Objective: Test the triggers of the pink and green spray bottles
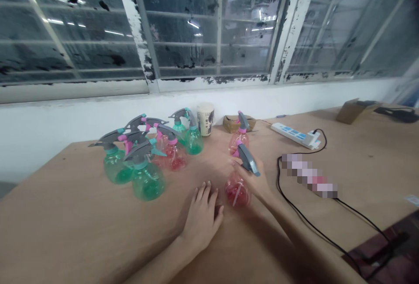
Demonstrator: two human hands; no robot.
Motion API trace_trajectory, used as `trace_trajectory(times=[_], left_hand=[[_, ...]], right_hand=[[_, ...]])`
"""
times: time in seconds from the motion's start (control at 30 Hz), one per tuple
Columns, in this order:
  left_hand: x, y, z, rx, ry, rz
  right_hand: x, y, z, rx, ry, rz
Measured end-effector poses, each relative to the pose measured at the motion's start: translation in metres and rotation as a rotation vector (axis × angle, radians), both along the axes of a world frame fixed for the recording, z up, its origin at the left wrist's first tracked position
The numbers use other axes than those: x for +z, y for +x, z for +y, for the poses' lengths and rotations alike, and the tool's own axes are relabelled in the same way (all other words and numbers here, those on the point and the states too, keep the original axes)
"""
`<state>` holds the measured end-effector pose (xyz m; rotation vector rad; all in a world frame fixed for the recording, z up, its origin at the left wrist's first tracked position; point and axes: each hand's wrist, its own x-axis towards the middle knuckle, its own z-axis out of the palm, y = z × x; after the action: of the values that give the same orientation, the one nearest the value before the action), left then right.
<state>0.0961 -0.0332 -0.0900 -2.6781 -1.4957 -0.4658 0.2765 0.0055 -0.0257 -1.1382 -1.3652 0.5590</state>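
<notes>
Spray bottles (146, 182) glossy translucent plastic; tabletop (65, 231) matt wood

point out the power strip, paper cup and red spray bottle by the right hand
power strip (291, 135), head view, top face
paper cup (205, 120), head view, side wall
red spray bottle (237, 192), head view, body

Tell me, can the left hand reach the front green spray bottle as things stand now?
Probably yes. The left hand lies open on the wooden table, and the front green spray bottle stands to its left; only tabletop seems to lie between them.
</notes>
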Motion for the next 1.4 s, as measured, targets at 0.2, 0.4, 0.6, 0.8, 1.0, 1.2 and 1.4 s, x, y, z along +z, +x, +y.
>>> trace_trajectory(times=[0.2, 0.4, 0.6, 0.8, 1.0, 1.2, 1.4], left_hand=[[0.000, 0.001, 0.001, 0.005, -0.011, 0.014], [-0.002, 0.000, 0.000, 0.005, 0.001, -0.007], [-0.003, 0.000, 0.000, -0.004, 0.002, -0.025], [-0.002, 0.000, -0.001, 0.007, -0.013, -0.005], [-0.001, 0.000, -0.001, 0.008, -0.013, -0.023], [0.002, 0.001, -0.005, 0.024, -0.071, -0.048], [0.006, -0.010, -0.012, 0.003, -0.108, -0.243]], right_hand=[[-0.003, 0.000, 0.000, 0.003, -0.009, 0.015], [0.003, -0.002, -0.004, -0.016, -0.024, 0.008], [0.000, -0.002, -0.003, -0.031, -0.031, 0.006], [-0.001, -0.004, -0.001, -0.042, -0.039, 0.027], [0.001, -0.016, 0.015, -0.062, 0.029, 0.049], [0.001, -0.033, 0.070, -0.055, 0.146, 0.006], [0.002, -0.038, 0.134, -0.161, 0.212, -0.172]])
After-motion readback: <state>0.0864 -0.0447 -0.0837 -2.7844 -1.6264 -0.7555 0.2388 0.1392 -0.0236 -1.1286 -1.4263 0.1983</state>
